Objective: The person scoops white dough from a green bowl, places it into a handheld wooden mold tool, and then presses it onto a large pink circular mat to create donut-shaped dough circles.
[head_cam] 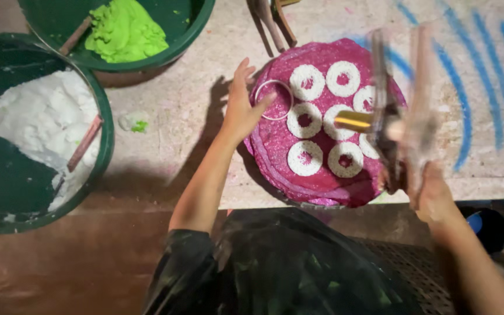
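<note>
Two tubs (42, 192) sit at the worktop's (176, 116) left; a disc (322, 186) right of them carries powder rings (305, 157), a hoop (273, 100) on its left edge.

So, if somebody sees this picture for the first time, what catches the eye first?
Probably the pink disc in the middle, covered with white rings. The left hand touches a thin ring mould at its left edge, and the right hand holds a blurred tool above its right side. At the left stand two green tubs, one with white powder and one with bright green powder.
</note>
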